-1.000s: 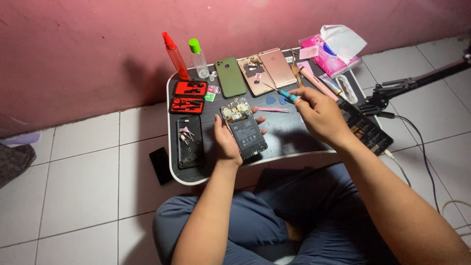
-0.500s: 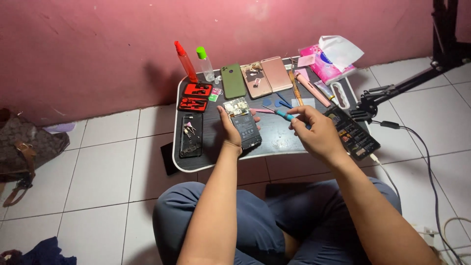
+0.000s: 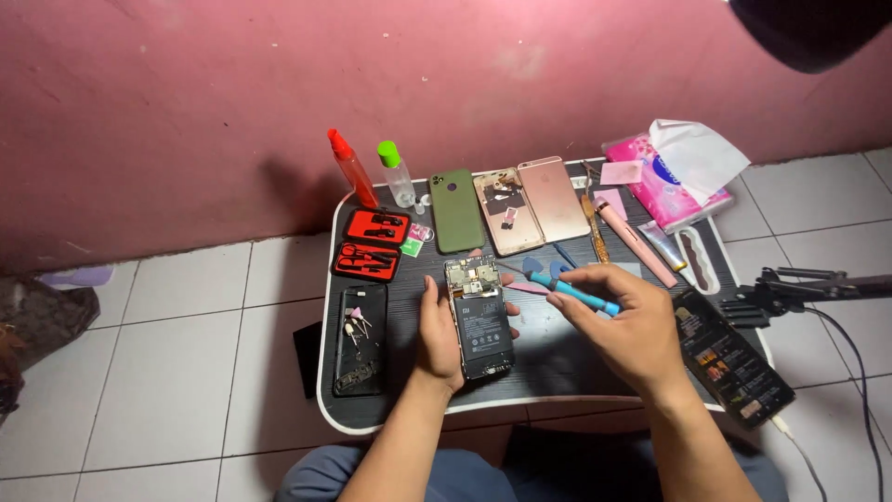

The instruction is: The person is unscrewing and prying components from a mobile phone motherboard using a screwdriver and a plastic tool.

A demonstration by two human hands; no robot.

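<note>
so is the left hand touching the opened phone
Touching. The head view shows the left hand lying against the left edge of the opened phone, fingertips curling round its far side, no gap.
</note>
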